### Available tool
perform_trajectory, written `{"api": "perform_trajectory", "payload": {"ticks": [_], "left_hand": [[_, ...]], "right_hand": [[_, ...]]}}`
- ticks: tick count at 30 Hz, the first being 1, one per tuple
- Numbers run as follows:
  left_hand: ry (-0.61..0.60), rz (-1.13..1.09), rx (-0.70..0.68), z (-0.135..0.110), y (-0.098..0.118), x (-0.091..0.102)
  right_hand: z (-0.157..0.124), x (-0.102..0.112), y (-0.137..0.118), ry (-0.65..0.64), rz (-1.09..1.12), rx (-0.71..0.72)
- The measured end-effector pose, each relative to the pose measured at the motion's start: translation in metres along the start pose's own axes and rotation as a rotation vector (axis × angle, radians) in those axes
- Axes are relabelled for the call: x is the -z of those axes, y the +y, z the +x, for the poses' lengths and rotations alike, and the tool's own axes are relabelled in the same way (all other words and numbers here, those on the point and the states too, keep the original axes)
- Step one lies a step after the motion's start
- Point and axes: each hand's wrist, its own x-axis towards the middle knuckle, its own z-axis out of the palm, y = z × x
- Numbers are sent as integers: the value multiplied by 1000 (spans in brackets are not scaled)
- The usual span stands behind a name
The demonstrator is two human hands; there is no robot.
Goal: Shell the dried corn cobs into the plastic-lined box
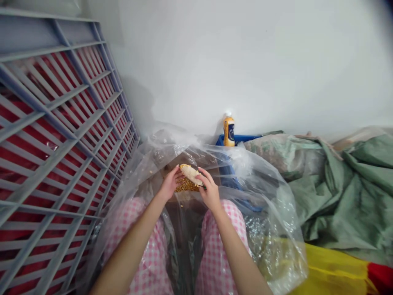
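Observation:
A corn cob [190, 174], pale and mostly bare with some yellow kernels at its left end, is held between my two hands above a box. My right hand [210, 190] grips its right end, thumb and fingers around it. A small dark green bit shows by that palm, too small to name. My left hand [170, 183] has its curved fingers at the cob's left end; its contact underneath is partly hidden. Loose yellow corn kernels [186, 186] lie below in a brown cardboard box [211, 164], lined or draped with a clear plastic sheet [270, 184].
A grey plastic crate [73, 135] with red behind its slats stands close at left. A yellow bottle [229, 130] stands by a blue bin [225, 164] near the white wall [245, 61]. Green cloth [344, 192] and a yellow sheet [334, 268] lie at right.

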Motion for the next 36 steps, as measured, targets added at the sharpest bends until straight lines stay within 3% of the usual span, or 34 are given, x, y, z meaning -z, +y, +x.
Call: {"api": "perform_trajectory", "payload": {"ticks": [6, 16, 20, 26, 30, 33, 36], "left_hand": [[-73, -121, 85, 5, -2, 5], [-242, -253, 119, 7, -4, 9], [-291, -275, 71, 3, -3, 7], [-258, -270, 43, 1, -6, 4], [-264, -224, 27, -4, -5, 2], [-314, -86, -32, -10, 1, 2], [-178, 132, -186, -10, 7, 6]], "right_hand": [[-1, -5, 4, -64, -94, 73], [-2, -11, 1, -11, -233, 150], [-2, -12, -1, 61, -190, 170], [-2, -12, -6, 127, -37, 106], [-1, -13, -6, 167, -14, 85], [-2, -13, -4, 210, -86, 163], [-3, -12, -2, 256, -225, 292]]}}
